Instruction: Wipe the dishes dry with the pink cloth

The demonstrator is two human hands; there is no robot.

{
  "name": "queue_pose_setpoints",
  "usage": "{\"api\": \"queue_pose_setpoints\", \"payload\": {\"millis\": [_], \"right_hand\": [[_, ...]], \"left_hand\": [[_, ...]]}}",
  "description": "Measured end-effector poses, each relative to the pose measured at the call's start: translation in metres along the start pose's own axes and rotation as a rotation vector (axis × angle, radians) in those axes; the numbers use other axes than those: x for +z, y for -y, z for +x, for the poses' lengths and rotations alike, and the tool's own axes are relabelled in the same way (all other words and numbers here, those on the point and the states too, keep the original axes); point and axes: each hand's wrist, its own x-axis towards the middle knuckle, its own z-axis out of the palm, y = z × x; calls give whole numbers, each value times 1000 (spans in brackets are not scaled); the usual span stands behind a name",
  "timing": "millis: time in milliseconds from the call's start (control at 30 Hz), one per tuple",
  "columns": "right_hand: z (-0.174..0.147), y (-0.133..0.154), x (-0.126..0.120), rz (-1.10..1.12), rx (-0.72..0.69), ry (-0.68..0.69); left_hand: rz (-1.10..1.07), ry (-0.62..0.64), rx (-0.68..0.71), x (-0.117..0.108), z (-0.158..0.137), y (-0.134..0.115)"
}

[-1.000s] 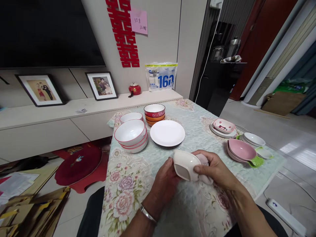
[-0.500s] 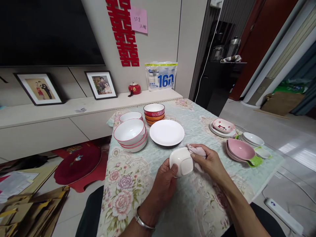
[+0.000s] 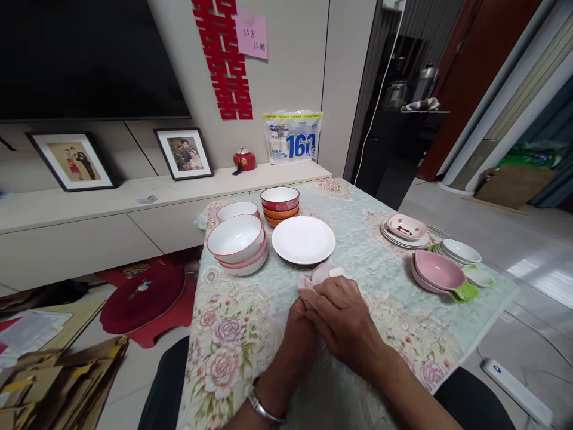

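Observation:
My left hand [image 3: 301,322] is closed on a small white bowl [image 3: 338,272], mostly hidden now behind my fingers; only a bit of its pale edge shows. Over the bowl lies my right hand [image 3: 347,313], fingers bent round a pale pink cloth [image 3: 313,276] pressed against it. Just beyond the hands sits a stack of plates with a white plate [image 3: 303,240] on top. To its left stand white bowls with red rims [image 3: 236,240], and behind it a red patterned bowl [image 3: 280,200] rests on orange bowls.
At the table's right are a pink leaf-shaped dish [image 3: 439,270], white bowls [image 3: 461,252] and a pink-patterned dish [image 3: 406,227] on plates. A floral cloth [image 3: 242,334] covers the table. A red stool [image 3: 143,295] stands left; a power strip [image 3: 517,391] lies on the floor at right.
My right hand has moved left with the cloth, from the bowl's right edge to across it. It now covers most of the bowl and part of my left hand.

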Motion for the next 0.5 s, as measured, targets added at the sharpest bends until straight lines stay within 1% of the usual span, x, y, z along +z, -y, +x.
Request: {"api": "queue_pose_setpoints", "payload": {"millis": [67,133,233,300,333,400,433,500], "right_hand": [[0,-8,2,12,15,-75],[-1,-23,1,65,97,-178],[-5,-46,-3,150,306,-278],[-9,-57,-3,191,464,-298],[-11,-61,-3,194,516,-305],[-15,-63,1,171,554,-330],[-16,-61,3,147,538,-354],[-18,-55,7,91,461,-391]], "left_hand": [[-13,37,-25,-1,0,1],[-45,74,-48,-3,-1,2],[-98,89,-51,-4,-1,4],[-127,89,-56,-3,-1,4],[-147,94,-62,-2,0,3],[-201,112,-75,-1,1,2],[-233,122,-77,-1,2,1],[-295,138,-77,-2,4,0]]}}
